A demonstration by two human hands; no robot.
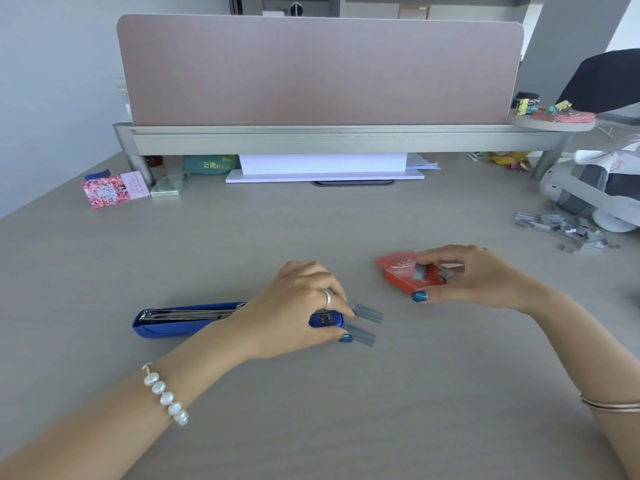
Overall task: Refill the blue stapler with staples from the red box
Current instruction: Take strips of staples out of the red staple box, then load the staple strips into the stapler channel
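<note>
The blue stapler [194, 318] lies open at lower centre, pinned by the left hand [294, 306]. The right hand [481, 275] pinches a staple strip [420, 271] at the red box [405, 273]. Strips are probably light and brittle; grip the long sides.

Soft, even daylight fills the scene, brightest at the upper right of the frame, and the grey counter [311, 230] shows only faint shadows and no glare. Wide-angle distortion bows the pink divider panel [318, 71] and stretches the frame's edges. Fine detail looks slightly soft, most around the right hand [478, 275].
</note>
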